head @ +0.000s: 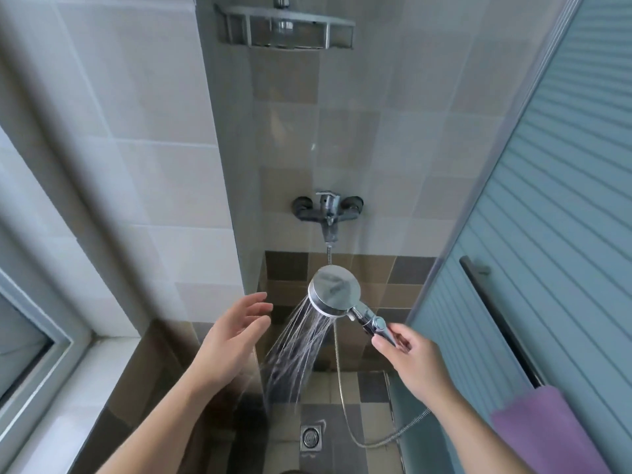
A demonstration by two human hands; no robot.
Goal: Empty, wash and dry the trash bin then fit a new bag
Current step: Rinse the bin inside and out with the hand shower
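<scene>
My right hand (pixel 415 359) grips the handle of a chrome hand shower (pixel 337 294). Its round head faces down and left, and water sprays from it toward the tiled floor. My left hand (pixel 236 325) hovers open beside the spray, fingers spread and palm turned toward the water, touching nothing. A metal hose (pixel 345 398) loops from the handle down past the floor and back up to the wall tap (pixel 327 210). No trash bin shows in this view.
A floor drain (pixel 310 436) sits below the spray. A wire shelf (pixel 285 27) hangs high on the wall. The glass shower door with a dark handle bar (pixel 492 313) stands at right, a purple towel (pixel 543 429) draped low on it. A window frame (pixel 41 350) is at left.
</scene>
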